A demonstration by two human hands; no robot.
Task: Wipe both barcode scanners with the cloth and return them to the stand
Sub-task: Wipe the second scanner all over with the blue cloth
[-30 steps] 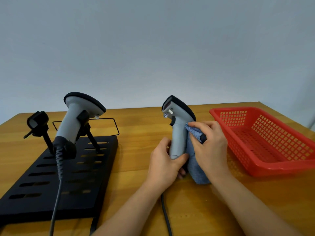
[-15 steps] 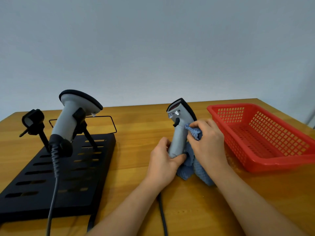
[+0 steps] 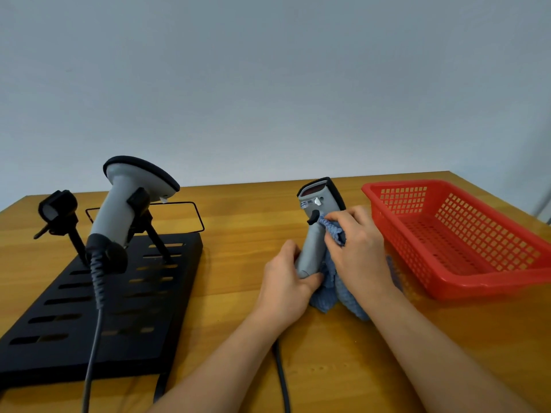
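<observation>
Pale grey wall behind a wooden table (image 3: pixel 238 210) seen from above the person's own arms. Near the middle, the left hand (image 3: pixel 286 281) is wrapped round the lower handle of a grey barcode scanner (image 3: pixel 316 234), holding it upright with its dark scan window facing the camera. The right hand (image 3: pixel 357 248) pinches a blue knitted cloth (image 3: pixel 331 281) against the scanner's handle just under the trigger; the rest of the cloth hangs down to the tabletop. A dark cable (image 3: pixel 281 380) runs from below the left hand toward the viewer. On the left lies a black slotted stand (image 3: pixel 98 332), with a second grey scanner (image 3: pixel 125 210) resting in its right cradle and an empty clip holder (image 3: pixel 58 207) beside it. A red plastic basket (image 3: pixel 477 275) sits on the right, just beside the right hand.
</observation>
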